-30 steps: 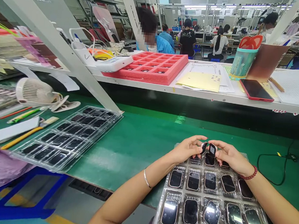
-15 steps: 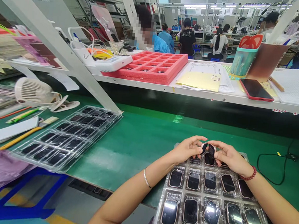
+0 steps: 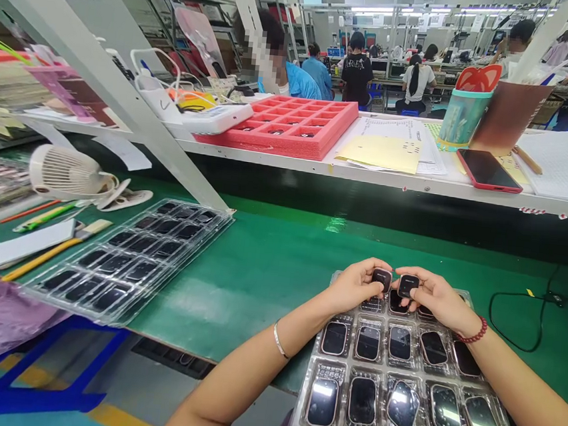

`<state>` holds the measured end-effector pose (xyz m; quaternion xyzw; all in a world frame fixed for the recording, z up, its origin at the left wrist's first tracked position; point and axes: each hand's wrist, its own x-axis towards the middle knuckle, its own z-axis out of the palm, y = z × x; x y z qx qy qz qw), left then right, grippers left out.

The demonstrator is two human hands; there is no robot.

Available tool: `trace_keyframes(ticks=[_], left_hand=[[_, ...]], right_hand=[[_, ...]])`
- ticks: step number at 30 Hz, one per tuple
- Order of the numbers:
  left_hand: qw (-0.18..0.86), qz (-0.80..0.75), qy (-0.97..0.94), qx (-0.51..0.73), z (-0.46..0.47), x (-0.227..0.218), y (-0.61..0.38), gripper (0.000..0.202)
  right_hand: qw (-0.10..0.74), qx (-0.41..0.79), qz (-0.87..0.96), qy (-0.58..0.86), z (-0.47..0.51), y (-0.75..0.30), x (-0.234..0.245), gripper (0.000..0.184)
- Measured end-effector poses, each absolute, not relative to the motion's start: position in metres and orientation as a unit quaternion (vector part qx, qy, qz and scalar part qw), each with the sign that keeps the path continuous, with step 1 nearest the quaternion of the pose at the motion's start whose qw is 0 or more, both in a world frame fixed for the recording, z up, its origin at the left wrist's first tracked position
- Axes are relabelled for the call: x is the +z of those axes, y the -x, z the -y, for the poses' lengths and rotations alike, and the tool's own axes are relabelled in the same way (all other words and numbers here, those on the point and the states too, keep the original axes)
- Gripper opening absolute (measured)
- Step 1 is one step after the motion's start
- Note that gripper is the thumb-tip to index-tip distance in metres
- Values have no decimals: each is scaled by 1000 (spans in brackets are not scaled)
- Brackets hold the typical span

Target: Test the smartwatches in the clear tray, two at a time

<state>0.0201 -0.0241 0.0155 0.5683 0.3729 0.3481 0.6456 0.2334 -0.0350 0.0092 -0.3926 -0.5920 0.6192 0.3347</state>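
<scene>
My left hand (image 3: pixel 357 286) pinches a small black watch body (image 3: pixel 381 277) between thumb and fingers. My right hand (image 3: pixel 434 298), with a red bead bracelet at the wrist, pinches a second watch body (image 3: pixel 407 285) beside it. Both pieces lie face up, side by side, just above the far row of a clear plastic tray (image 3: pixel 302 409). That tray sits in front of me at the bench's near edge and holds several watch bodies in its pockets.
A second clear tray (image 3: pixel 128 262) of dark watch bodies lies to the left on the green mat (image 3: pixel 269 265). A small white fan (image 3: pixel 64 175), pens and a brush lie far left. The raised shelf carries a red foam tray (image 3: pixel 292 127), papers and a red phone (image 3: pixel 489 171). A black cable (image 3: pixel 515 315) lies right.
Both hands have turned their watch bodies from edge-on, backs showing, to lying flat with the faces up. The hands stay in the same place over the tray.
</scene>
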Motion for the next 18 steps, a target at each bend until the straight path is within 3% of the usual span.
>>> trace_keyframes(ticks=[8,10,14,18], left_hand=[[639,-376,-576,343,24,18,-22,37],[622,-383,-589,346,23,20,-19,30],[445,-440,-704,335,21,27,1,13],[227,-494,-801,252,23,25,25,14]], right_hand=[[318,610,611,392,39,-231,13,38],[318,590,617,412,38,-231,16,30],[339,427,695,469,37,-214,21,11],[312,234,783,485,39,-184,13,8]])
